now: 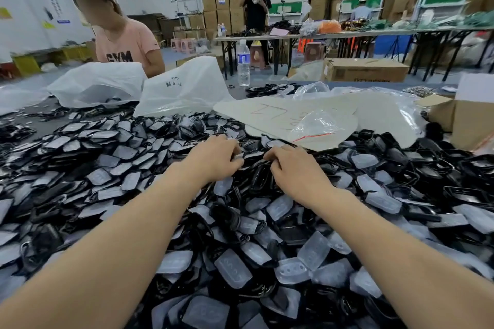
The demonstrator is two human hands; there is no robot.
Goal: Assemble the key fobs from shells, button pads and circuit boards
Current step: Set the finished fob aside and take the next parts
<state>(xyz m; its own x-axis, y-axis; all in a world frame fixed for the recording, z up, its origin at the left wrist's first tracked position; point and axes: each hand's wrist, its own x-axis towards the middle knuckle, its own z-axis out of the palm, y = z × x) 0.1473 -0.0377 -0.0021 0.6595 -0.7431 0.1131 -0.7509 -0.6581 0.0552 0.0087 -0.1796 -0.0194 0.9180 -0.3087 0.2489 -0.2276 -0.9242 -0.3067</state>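
Left hand (213,159) pinches a button pad (238,158), frame center. Right hand (295,168) curls into the shell pile (299,235), grip unclear.

We are viewing everything through one wide-angle camera worn on the head, looking forward and down, sitting close above the heap of shells (294,235) on the bench (40,129), while its upper edge is reaching across to the distant cartons (223,5)
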